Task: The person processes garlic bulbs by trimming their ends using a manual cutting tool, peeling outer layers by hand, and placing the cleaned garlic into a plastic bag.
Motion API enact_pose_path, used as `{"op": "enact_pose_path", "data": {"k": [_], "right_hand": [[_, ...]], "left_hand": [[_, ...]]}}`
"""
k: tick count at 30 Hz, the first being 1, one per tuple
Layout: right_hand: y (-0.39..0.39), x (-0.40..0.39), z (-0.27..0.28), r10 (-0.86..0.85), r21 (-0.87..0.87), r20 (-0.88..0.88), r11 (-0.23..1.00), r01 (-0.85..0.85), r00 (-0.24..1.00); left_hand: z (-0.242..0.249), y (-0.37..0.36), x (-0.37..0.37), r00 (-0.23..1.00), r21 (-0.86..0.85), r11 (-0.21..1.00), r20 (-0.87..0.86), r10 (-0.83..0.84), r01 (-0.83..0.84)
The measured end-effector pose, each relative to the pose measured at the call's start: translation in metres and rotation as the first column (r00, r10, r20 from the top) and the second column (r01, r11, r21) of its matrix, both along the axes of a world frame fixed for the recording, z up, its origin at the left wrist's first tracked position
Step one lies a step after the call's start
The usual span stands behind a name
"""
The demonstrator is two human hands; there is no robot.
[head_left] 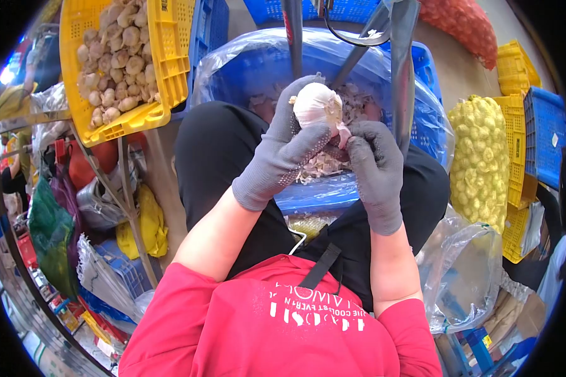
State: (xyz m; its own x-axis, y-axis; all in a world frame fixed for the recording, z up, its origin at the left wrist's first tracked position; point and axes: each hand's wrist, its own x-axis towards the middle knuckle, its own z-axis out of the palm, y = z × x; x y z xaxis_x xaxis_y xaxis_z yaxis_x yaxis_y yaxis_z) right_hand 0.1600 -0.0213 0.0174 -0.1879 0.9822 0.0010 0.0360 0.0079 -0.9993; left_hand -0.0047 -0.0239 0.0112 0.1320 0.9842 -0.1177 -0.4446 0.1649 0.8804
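Both of my hands wear grey gloves. A white garlic bulb (318, 105) rests in my left hand (281, 147), with the fingers behind it and the thumb below. My right hand (378, 163) pinches a pinkish flap of garlic skin (344, 134) at the lower right side of the bulb. Below them is a blue crate (229, 78) lined with a clear plastic bag (443, 119). Loose garlic skins (320, 168) lie inside it, partly hidden by my hands.
At the upper left a yellow crate (175, 60) holds many garlic bulbs (120, 60). A full yellow net sack (479, 160) stands at right beside stacked yellow and blue crates (547, 135). Metal legs (403, 81) rise over the lined crate. A red net sack (462, 25) lies at the back.
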Motion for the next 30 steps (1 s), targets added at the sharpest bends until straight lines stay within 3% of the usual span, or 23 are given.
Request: {"op": "enact_pose_path", "data": {"k": [4,7,13,16,22,25,27,28,30], "right_hand": [[0.000,-0.001,0.000,-0.024,-0.038,-0.023,0.999,0.023,0.999],[-0.001,0.000,-0.004,0.003,-0.076,-0.003,0.997,-0.003,1.000],[-0.002,-0.003,0.003,0.002,-0.174,-0.081,0.985,-0.016,0.997],[-0.001,-0.002,0.002,-0.005,-0.093,-0.020,0.996,0.003,1.000],[0.002,0.002,-0.004,0.039,-0.029,-0.009,0.999,-0.039,0.999],[0.001,0.001,-0.005,0.007,-0.129,-0.125,0.991,-0.023,0.992],[0.002,0.000,-0.008,0.020,-0.064,-0.070,0.998,-0.025,0.997],[0.002,0.000,-0.008,0.020,-0.065,-0.069,0.998,-0.025,0.997],[0.001,-0.002,-0.007,0.015,-0.111,-0.150,0.993,-0.032,0.989]], "left_hand": [[-0.004,0.002,0.003,0.999,0.062,0.998,-0.040,0.021,-0.019],[-0.004,0.003,0.003,0.985,0.106,0.994,-0.166,0.037,-0.019],[-0.011,0.001,0.002,0.997,0.064,0.998,-0.073,0.006,-0.001],[-0.012,0.001,-0.001,0.996,0.105,0.992,-0.072,-0.061,0.068],[-0.015,-0.003,0.001,0.988,-0.024,0.996,0.130,-0.078,0.081],[-0.010,-0.003,0.001,0.999,-0.084,0.995,-0.002,-0.051,0.050],[-0.024,-0.002,0.001,0.906,0.306,0.950,-0.415,0.079,0.058],[-0.020,-0.003,0.002,0.907,0.305,0.950,-0.415,0.078,0.057],[-0.009,-0.004,0.002,0.955,-0.033,0.999,-0.296,-0.034,0.025]]}}
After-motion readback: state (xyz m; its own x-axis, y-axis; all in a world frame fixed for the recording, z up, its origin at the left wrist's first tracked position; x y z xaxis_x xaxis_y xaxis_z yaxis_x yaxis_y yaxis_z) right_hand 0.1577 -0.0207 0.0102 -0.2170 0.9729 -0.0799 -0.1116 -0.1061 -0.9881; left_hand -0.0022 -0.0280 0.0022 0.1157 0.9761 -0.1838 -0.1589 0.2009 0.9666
